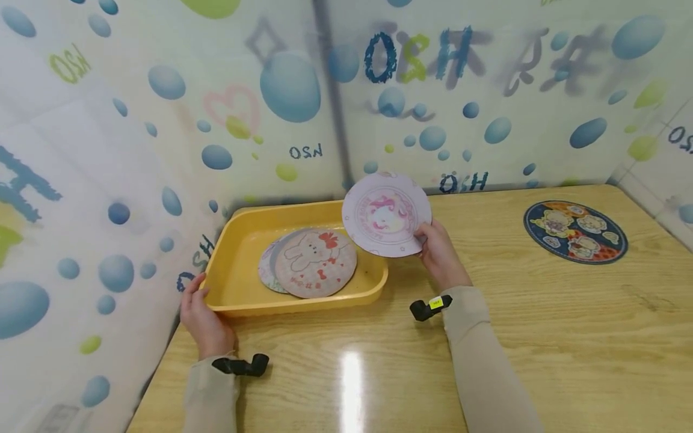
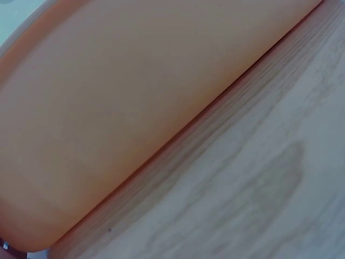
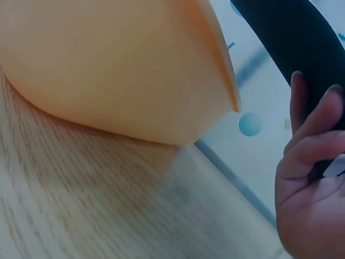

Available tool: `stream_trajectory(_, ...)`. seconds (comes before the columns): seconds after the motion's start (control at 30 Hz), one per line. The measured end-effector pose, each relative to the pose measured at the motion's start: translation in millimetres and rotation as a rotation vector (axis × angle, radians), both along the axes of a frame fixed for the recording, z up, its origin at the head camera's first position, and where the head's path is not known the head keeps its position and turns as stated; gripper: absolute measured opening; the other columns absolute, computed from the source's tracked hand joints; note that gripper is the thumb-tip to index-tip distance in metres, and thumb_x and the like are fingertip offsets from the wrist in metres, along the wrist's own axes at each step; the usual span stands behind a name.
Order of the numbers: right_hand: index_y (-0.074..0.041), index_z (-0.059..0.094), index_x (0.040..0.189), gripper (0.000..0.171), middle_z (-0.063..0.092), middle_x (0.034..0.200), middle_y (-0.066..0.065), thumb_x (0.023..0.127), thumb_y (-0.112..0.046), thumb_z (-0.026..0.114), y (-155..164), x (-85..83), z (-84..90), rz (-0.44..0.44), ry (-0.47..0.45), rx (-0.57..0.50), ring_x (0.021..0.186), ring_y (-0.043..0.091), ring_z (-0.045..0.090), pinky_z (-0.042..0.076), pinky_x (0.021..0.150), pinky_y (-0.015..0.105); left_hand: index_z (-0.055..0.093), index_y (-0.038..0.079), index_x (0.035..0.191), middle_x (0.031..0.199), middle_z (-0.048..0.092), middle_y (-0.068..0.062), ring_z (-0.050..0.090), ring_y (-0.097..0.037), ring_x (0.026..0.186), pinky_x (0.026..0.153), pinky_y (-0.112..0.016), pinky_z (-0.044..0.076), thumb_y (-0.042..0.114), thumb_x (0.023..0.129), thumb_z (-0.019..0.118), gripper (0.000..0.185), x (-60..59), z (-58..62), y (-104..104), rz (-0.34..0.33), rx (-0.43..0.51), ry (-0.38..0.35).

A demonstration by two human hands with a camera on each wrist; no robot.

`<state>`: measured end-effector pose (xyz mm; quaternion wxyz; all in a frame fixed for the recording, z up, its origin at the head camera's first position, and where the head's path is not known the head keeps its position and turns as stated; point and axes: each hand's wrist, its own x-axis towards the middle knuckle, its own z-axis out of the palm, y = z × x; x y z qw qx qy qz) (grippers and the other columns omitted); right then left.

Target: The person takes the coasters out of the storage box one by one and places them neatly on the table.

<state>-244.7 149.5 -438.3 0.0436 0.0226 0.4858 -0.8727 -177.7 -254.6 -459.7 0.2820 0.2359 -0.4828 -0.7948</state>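
Note:
My right hand (image 1: 440,255) pinches a round, pale lilac mat (image 1: 373,237) by its right edge, with a pink-maned unicorn print facing up. It is raised over the right end of a yellow plastic tray (image 1: 303,305). From the right wrist, the mat's black underside (image 3: 294,38) shows, with fingers (image 3: 318,121) against it. My left hand (image 1: 203,316) holds the tray's front left corner at the rim; in the left wrist view the tray's side wall (image 2: 108,118) fills much of the picture. Inside lies a rabbit-print round mat (image 1: 316,267), overlapping others beneath it (image 1: 266,270).
A dark blue round mat (image 1: 576,233) with cartoon figures lies flat at the table's back right. The wooden table (image 1: 520,319) meets a bubble-patterned wall covering (image 1: 357,120) behind and at the left. Black wrist cameras (image 1: 243,365) jut inward from both sleeves.

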Motion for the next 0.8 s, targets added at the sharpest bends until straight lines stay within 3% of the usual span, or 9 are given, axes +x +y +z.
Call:
stream_trajectory(0.3, -0.008, 0.04, 0.118, 0.037, 0.054, 0.096, 0.002, 0.082, 0.0, 0.035, 9, -5.2, -9.9, -0.073, -0.075, -0.016, 0.072, 0.011, 0.052, 0.04, 0.05, 0.019, 0.059, 0.009, 0.114, 0.128, 0.043, -0.002, 0.043, -0.018, 0.113, 0.095, -0.028, 0.038, 0.013, 0.091, 0.041, 0.029, -2.8, -1.5, 2, -0.004, 0.025, 0.032)
stream_trajectory(0.5, -0.011, 0.041, 0.11, 0.034, 0.057, 0.087, -0.002, 0.08, 0.002, 0.033, 8, -6.0, -18.0, -0.084, -0.095, -0.032, 0.066, 0.008, 0.053, 0.036, 0.045, 0.02, 0.06, 0.006, 0.111, 0.125, 0.045, -0.005, 0.045, -0.023, 0.111, 0.094, -0.032, 0.038, 0.011, 0.09, 0.042, 0.028, -1.5, -2.6, -3, 0.024, 0.047, 0.071)
stream_trajectory(0.57, -0.011, 0.041, 0.111, 0.035, 0.057, 0.087, -0.002, 0.08, 0.003, 0.033, 8, -5.7, -19.3, -0.08, -0.091, -0.037, 0.065, 0.008, 0.054, 0.036, 0.044, 0.02, 0.06, 0.007, 0.111, 0.125, 0.045, -0.003, 0.045, -0.022, 0.112, 0.094, -0.031, 0.039, 0.012, 0.09, 0.042, 0.028, -0.7, -2.3, -3, 0.025, 0.04, 0.053)
stream_trajectory(0.8, -0.012, 0.038, 0.119, 0.042, 0.05, 0.1, -0.001, 0.081, 0.002, 0.031, 11, -5.5, -17.9, -0.153, -0.099, -0.089, 0.069, 0.01, 0.049, 0.035, 0.047, 0.02, 0.06, 0.008, 0.111, 0.126, 0.045, -0.003, 0.044, -0.019, 0.112, 0.095, -0.029, 0.038, 0.013, 0.09, 0.043, 0.028, -2.6, -1.9, -2, 0.017, 0.017, 0.048)
